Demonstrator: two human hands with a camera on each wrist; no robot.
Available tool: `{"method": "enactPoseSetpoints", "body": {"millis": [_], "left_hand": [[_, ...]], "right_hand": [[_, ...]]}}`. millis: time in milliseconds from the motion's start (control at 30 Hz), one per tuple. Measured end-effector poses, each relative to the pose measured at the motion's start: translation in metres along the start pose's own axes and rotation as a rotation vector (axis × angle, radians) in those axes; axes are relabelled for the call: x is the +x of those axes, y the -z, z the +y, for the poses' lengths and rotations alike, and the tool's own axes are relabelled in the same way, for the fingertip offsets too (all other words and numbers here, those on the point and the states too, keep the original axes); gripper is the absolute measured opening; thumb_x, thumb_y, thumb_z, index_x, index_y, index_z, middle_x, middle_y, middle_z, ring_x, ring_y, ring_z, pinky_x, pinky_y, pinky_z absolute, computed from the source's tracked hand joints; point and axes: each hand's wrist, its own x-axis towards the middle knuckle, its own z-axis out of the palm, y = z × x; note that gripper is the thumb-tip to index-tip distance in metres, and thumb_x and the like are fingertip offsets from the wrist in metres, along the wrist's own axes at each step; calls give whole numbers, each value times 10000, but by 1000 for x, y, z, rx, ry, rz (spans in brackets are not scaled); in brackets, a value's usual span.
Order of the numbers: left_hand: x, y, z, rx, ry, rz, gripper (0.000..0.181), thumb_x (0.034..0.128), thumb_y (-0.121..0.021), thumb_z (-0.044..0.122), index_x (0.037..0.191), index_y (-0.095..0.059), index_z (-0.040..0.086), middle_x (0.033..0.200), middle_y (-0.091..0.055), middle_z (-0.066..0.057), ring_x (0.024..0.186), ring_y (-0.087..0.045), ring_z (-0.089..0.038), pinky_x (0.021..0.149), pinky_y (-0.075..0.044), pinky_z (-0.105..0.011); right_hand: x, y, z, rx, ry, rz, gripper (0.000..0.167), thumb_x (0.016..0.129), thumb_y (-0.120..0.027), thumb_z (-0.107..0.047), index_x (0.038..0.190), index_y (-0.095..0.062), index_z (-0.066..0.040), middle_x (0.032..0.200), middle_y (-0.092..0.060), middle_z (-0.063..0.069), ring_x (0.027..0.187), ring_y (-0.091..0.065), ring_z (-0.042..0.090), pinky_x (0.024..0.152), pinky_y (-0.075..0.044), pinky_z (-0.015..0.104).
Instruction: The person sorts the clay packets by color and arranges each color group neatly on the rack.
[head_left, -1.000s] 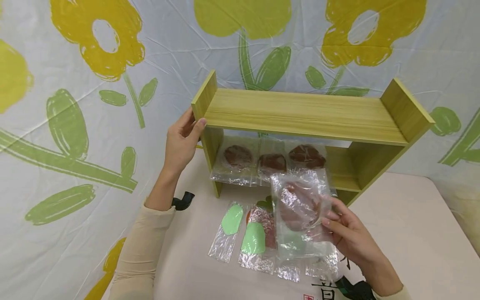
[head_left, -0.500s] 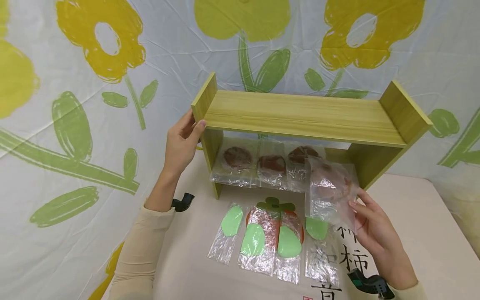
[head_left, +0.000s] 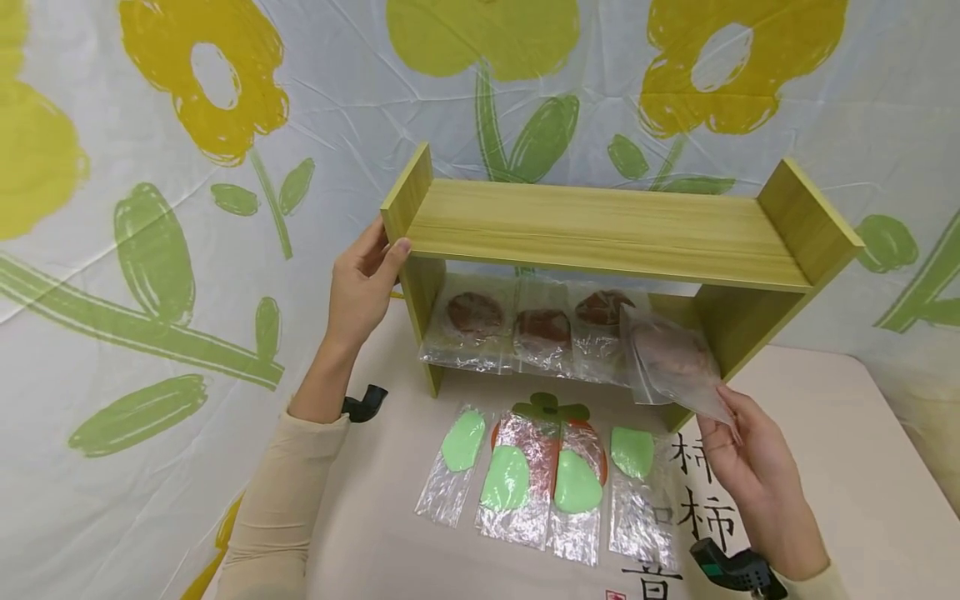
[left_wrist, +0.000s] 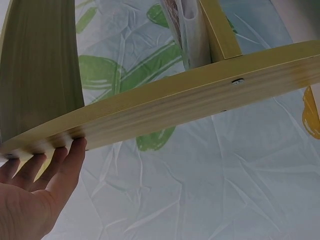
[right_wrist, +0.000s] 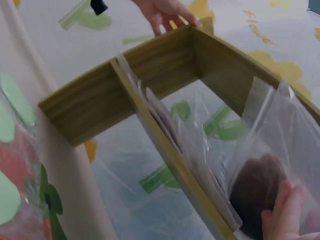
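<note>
At the left end of the wooden shelf [head_left: 600, 229] my left hand [head_left: 362, 287] grips the side panel, thumb at its front edge. Its fingers [left_wrist: 65, 160] touch the panel's outer face in the left wrist view. My right hand [head_left: 757, 475] pinches the lower right corner of a clear plastic bag [head_left: 671, 354] with a flat brownish piece inside. This bag is tilted at the right part of the lower board, overlapping its neighbour. Three similar bags with dark round pieces, such as the leftmost bag [head_left: 475, 317], lie side by side on that board.
On the pale table [head_left: 810, 400], in front of the shelf, lie several narrow clear bags with light green pieces, among them the right green-piece bag [head_left: 633, 454]. A printed persimmon [head_left: 551, 407] and black characters [head_left: 708, 512] mark the tabletop. Behind hangs a flower-patterned cloth [head_left: 330, 125].
My right hand has carried its bag to the right and back, from over the green-piece bags onto the lower board's right part. My left hand keeps its place on the shelf.
</note>
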Motion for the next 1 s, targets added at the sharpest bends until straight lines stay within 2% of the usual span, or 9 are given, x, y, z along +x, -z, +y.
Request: {"method": "enactPoseSetpoints", "body": {"millis": [67,167,300,400,500,567,667,867,1000], "left_hand": [[0,0,0,-5,-1,-1,488,1019,-580,58,1493,-469,48,1440,-544,-113,1267,-563,-280,895,-550,-383],[0,0,0,-11,-3,-1,486,1019,-576,54,1493,-469,49,1440,-543,-120,1261,-566,-287,882,-555,-391],[0,1,0,-18,-1,3,479,1019,-578,54,1487,-481,52,1433,-548,-127,1250,-573,-295,882,-555,-400],[1,0,0,-19,2,4,475,1018,-581,56,1484,-488,55,1430,-552,-125,1247,-576,-295,880,-556,-402],[1,0,0,-18,4,6,474,1017,-584,58,1483,-492,58,1428,-555,-120,1244,-578,-296,875,-559,-401],[1,0,0,-22,5,5,474,1017,-583,59,1483,-491,57,1427,-556,-120,1240,-581,-300,865,-562,-410],[0,0,0,-19,3,5,475,1017,-585,61,1482,-492,56,1427,-556,-118,1240,-581,-299,864,-563,-402],[0,0,0,-14,5,1,480,1018,-585,65,1487,-485,61,1431,-553,-113,1238,-583,-291,868,-560,-404],[0,0,0,-14,9,2,483,1018,-585,66,1489,-481,58,1430,-553,-115,1237,-584,-292,872,-558,-406]], "right_hand": [[-1,-1,3,59,36,50,340,1100,-250,-73,1332,-422,107,1360,-495,222,1312,-502,280,1109,-322,280],[-3,-1,8,102,89,117,278,1094,-298,-86,1326,-394,33,1301,-501,171,1180,-576,244,1090,-359,260],[-5,1,13,133,142,144,272,1078,-327,-74,1344,-335,-23,1309,-432,125,1087,-545,228,1084,-374,260],[-7,2,16,74,140,124,315,1062,-331,-74,1377,-309,-81,1383,-329,106,1196,-476,257,1106,-359,314],[-10,0,18,-74,102,95,310,1068,-313,-117,1371,-270,-165,1367,-285,144,1211,-485,316,1050,-426,341],[-12,0,19,-149,69,83,238,1080,-290,-139,1315,-277,-170,1297,-318,172,1117,-537,332,958,-495,327],[-14,-1,20,-185,38,63,141,1095,-232,-136,1236,-223,-138,1180,-413,214,1006,-609,332,849,-541,277],[-10,-1,18,-70,41,63,196,1096,-210,-60,1153,-376,29,1051,-550,289,982,-651,365,894,-528,244],[-1,-4,13,-82,43,67,188,1095,-230,-46,1159,-387,33,1070,-561,294,987,-659,352,898,-527,244]]}}
